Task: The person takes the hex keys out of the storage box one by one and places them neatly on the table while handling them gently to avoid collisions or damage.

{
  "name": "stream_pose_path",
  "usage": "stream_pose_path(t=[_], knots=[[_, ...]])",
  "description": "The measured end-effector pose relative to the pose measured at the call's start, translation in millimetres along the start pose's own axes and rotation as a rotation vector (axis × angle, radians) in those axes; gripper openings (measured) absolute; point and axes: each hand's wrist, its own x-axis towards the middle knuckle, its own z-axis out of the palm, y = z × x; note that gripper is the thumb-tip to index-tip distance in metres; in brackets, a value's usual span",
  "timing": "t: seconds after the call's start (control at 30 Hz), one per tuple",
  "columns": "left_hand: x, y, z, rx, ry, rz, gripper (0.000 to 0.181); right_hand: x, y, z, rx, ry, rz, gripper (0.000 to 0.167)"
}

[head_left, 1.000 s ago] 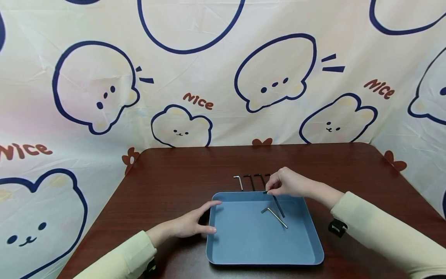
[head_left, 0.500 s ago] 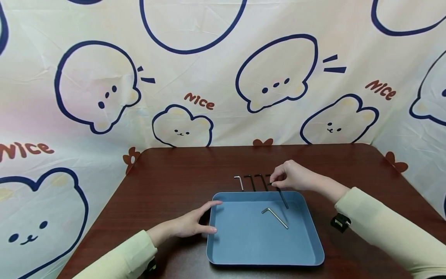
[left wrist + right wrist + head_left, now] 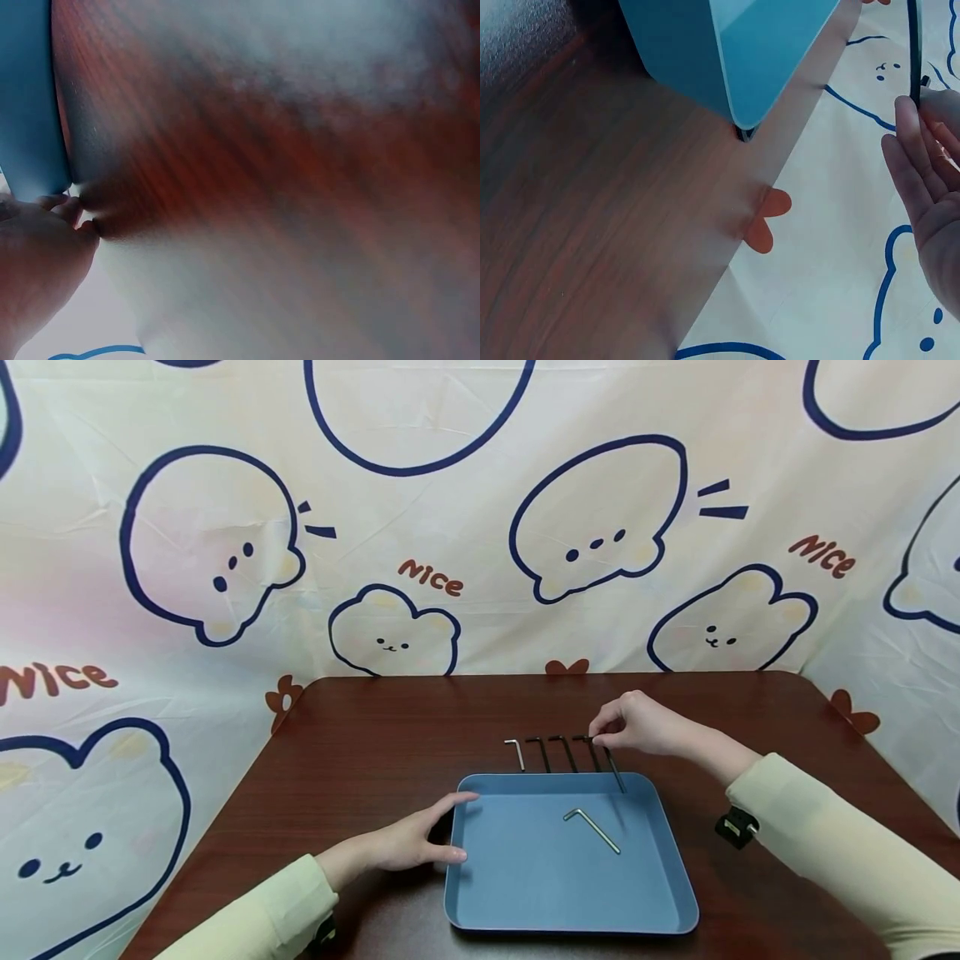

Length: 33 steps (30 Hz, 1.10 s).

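Note:
My right hand [image 3: 645,724] pinches a black hex key [image 3: 617,772] near its short end, above the far rim of the blue tray [image 3: 555,893]. Its long arm slants down over the tray's far right part. In the right wrist view, fingertips and thumb hold the same hex key [image 3: 915,45]. On the tray floor lies a silver hex key [image 3: 592,832]. My left hand [image 3: 401,842] rests at the tray's left rim, thumb and index finger spread along it. In the left wrist view, part of this hand [image 3: 41,262] shows beside the tray wall.
Behind the tray, a row of hex keys lies on the brown table [image 3: 375,735]: a silver one [image 3: 517,755] at the left, then black ones [image 3: 567,754]. The tray hides their lower ends. A printed cloth [image 3: 480,635] hangs behind the table.
My right hand has moved up, away from me and slightly right with the black hex key, uncovering more of the row's rightmost key. The left hand and the silver key in the tray stay put.

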Motion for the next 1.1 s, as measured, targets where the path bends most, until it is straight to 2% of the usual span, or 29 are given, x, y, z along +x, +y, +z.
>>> stream_pose_path(t=[0.5,0.83,1.1], knots=[[0.0,-0.1,-0.5,0.012,0.005,0.005,0.074,4.0,7.6,-18.6,-0.031,0.061,0.102,0.009],[-0.1,-0.1,-0.3,0.009,0.004,0.005,0.074,7.1,15.2,-31.4,-0.038,0.068,0.161,0.009],[0.3,0.4,-0.3,0.004,0.003,0.001,0.074,7.5,29.0,-36.4,-0.074,0.1,0.205,0.008]])
